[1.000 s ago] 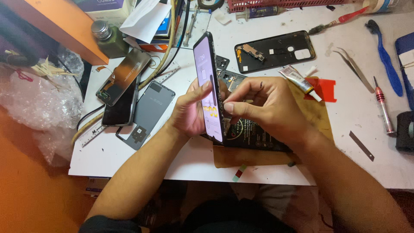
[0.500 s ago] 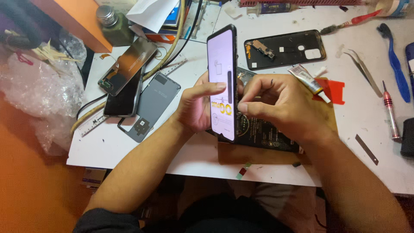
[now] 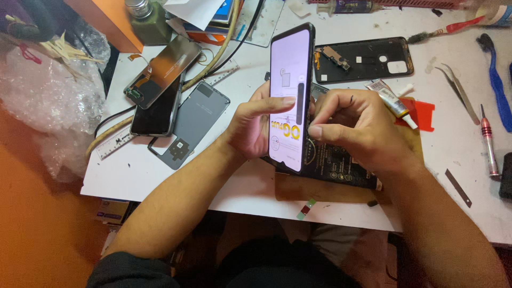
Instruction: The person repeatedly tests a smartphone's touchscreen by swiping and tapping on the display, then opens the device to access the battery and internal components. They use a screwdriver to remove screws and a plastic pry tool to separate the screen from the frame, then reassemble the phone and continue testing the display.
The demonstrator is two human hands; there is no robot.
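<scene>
A phone display panel (image 3: 288,58) with pale film over its glass stands on edge, hinged open from a phone body (image 3: 341,162) lying on a brown mat. My left hand (image 3: 256,125) grips the panel from the left, thumb across its face. My right hand (image 3: 354,128) pinches the panel's right edge with thumb and forefinger, resting over the phone body.
Two dark screens (image 3: 160,90) and a grey back cover (image 3: 194,125) lie left on the white table (image 3: 160,173). A black back cover (image 3: 368,58), glue tube (image 3: 392,101), tweezers (image 3: 456,90), red screwdriver (image 3: 488,141), blue tool (image 3: 496,80) and bubble wrap (image 3: 48,101) surround.
Both hands and the upright panel have stayed together in much the same grip; the camera view has shifted, so everything sits further right and lower in the picture.
</scene>
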